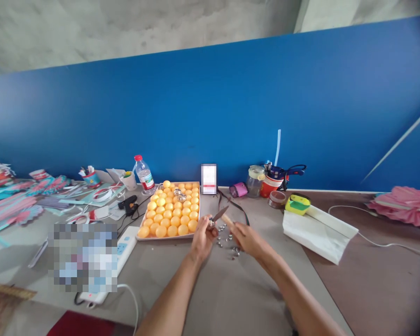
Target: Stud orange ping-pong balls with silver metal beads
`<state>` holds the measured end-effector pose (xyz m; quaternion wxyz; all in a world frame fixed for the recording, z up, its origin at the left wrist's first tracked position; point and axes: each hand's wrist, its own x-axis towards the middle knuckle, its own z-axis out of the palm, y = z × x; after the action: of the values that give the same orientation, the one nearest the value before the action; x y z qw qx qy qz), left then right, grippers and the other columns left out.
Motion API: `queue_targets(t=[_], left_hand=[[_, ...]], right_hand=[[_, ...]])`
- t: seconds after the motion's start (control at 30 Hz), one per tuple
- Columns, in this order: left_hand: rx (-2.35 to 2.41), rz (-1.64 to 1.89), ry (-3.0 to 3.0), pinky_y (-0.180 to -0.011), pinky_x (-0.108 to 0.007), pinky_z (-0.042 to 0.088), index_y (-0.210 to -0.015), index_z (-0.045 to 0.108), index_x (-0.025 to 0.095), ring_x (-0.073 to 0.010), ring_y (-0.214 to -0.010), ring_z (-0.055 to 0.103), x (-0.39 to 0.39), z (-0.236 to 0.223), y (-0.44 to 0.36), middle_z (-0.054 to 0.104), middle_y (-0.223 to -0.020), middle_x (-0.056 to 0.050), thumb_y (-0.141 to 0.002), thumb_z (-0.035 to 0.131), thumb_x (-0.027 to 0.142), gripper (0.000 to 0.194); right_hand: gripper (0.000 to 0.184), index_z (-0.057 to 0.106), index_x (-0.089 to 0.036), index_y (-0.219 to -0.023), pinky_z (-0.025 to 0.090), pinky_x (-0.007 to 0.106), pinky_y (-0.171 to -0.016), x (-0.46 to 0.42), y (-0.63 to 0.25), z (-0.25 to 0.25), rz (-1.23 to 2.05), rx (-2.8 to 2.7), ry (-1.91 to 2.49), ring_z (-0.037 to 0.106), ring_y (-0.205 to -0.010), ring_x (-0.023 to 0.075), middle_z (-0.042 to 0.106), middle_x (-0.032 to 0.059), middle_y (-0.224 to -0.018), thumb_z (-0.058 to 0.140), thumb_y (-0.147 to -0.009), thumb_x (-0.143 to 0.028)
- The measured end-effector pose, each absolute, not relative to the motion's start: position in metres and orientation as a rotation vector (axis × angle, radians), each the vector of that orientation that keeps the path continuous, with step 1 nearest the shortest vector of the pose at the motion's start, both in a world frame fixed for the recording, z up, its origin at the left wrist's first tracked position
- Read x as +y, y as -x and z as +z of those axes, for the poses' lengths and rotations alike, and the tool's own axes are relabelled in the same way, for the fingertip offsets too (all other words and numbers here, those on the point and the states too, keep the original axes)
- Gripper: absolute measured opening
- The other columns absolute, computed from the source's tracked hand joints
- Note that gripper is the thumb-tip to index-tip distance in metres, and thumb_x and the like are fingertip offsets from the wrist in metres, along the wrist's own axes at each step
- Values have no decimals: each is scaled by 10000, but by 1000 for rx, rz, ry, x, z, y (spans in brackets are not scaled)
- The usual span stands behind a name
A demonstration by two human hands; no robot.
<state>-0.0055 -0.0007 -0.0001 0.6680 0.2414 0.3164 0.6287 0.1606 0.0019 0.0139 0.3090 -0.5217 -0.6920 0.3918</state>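
Note:
My left hand [203,239] is closed around a small shiny silver piece [211,225], partly hidden by the fingers. My right hand [245,238] grips a light wooden handle [227,219]. A dark, pointed blade [220,213] lies between the hands; whether it joins that handle I cannot tell. Several small shiny metal pieces [229,238] are scattered on the table beneath and between the hands. Left of my left hand is a shallow box [168,238] of orange table tennis balls [172,230], with a few silver pieces [179,195] resting on top.
A phone [209,179] stands against the blue partition [210,112]. At the back are a bottle [145,177], a glass jar [255,182] and a red cup [270,185] of tools. A power strip [126,245] lies left, white paper [322,233] right. Coloured paper [16,210] covers the far left.

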Motion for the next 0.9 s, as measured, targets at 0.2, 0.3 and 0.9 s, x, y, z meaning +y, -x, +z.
queue_targets(t=[0.2, 0.3, 0.9], left_hand=[[552, 1403, -451, -485, -204, 354, -792, 521, 149, -50, -453, 417, -1, 3, 8, 589, -699, -4, -742, 654, 422, 308], [591, 1413, -446, -457, -197, 336, -739, 524, 139, -45, -422, 390, -1, 3, 7, 583, -653, -4, -756, 626, 478, 354], [687, 1347, -353, -433, -167, 337, -699, 432, 163, -30, -396, 386, -1, 10, 7, 606, -667, -15, -771, 598, 503, 385]], right_hand=[[317, 489, -199, -759, 289, 216, -446, 0, -154, 17, 1035, -1724, 1366, 400, -429, 100, 446, -50, -514, 302, -881, -423], [276, 471, -199, -706, 291, 224, -462, -2, -151, 19, 978, -1783, 1405, 410, -446, 106, 456, -36, -517, 336, -865, -381], [289, 479, -195, -748, 301, 229, -481, -13, -143, 24, 834, -1861, 1419, 434, -485, 115, 494, -16, -562, 307, -888, -381]])
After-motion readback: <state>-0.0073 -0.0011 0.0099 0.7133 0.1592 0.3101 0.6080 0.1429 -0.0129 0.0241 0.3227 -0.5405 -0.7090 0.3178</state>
